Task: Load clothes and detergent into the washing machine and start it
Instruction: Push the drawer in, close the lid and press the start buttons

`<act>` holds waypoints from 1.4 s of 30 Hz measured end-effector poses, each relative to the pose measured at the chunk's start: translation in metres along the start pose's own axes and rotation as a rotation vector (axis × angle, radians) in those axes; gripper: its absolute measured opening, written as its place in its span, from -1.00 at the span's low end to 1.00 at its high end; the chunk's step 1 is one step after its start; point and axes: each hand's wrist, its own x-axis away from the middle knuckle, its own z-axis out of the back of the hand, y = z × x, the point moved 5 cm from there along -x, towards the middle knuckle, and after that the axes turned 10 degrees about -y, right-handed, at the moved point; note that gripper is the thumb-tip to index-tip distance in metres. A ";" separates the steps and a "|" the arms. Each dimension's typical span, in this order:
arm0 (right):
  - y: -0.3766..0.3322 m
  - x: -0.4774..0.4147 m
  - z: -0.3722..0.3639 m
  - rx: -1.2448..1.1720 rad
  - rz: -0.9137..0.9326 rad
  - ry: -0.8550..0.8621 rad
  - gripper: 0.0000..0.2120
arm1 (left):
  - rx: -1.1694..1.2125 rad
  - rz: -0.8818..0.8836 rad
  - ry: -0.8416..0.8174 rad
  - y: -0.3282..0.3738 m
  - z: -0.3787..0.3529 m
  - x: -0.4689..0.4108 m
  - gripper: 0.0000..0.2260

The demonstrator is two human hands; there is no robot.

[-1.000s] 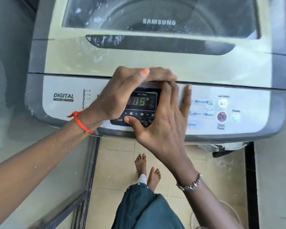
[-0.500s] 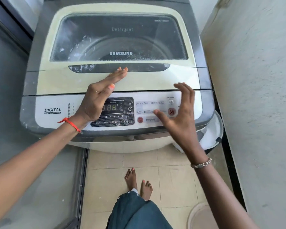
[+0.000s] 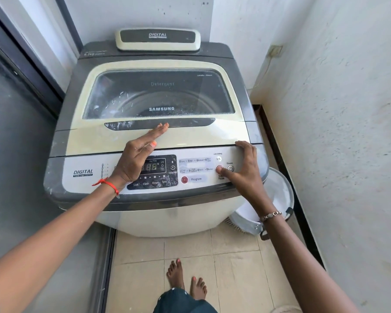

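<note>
Right hand (image 3: 244,170): thumb tip pressed on the red round button (image 3: 219,168) at the right end of the control panel (image 3: 196,170), fingers spread apart and draped over the panel's upper edge; no grip on anything. A chain bracelet (image 3: 270,215) sits on that wrist.

Left hand (image 3: 138,157): flat, fingers together and extended, slanting from the panel across the closed lid (image 3: 145,136) toward its dark handle recess (image 3: 185,123); it holds nothing. Whether the palm touches the surface cannot be told. An orange thread (image 3: 107,184) is tied at the wrist.

Washing machine (image 3: 158,132): top-loader, grey body, cream lid shut, tinted window with white smears. The drum shows dimly through it; the contents cannot be made out.

Writing: "SAMSUNG" and "Detergent" on the window; "DIGITAL" on the panel's left and on the raised rear block (image 3: 157,39); "Soak, Wash, Rinse, Spin" under the lit display (image 3: 152,166), digits blurred; "Program" beside a second red button (image 3: 184,179); "L/S"; "Delay Start".

Room: narrow nook, rough white wall (image 3: 336,132) on the right, glass sliding door (image 3: 16,136) on the left, beige tiled floor (image 3: 190,251). A white plastic tub (image 3: 278,199) is wedged just beside the machine's right side. Bare feet (image 3: 185,281) stand on the tiles.
</note>
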 end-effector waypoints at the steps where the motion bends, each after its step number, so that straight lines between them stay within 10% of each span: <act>1: -0.001 0.000 0.000 -0.016 -0.006 0.002 -0.34 | 0.000 0.000 0.001 0.000 0.000 0.000 -0.56; 32: 0.002 -0.008 0.001 -0.086 -0.105 -0.076 -0.19 | 0.007 0.033 0.035 -0.006 -0.003 0.000 -0.54; 42: 0.000 -0.010 0.001 -0.004 -0.101 -0.078 -0.06 | -0.350 0.100 0.273 -0.007 0.006 -0.001 -0.49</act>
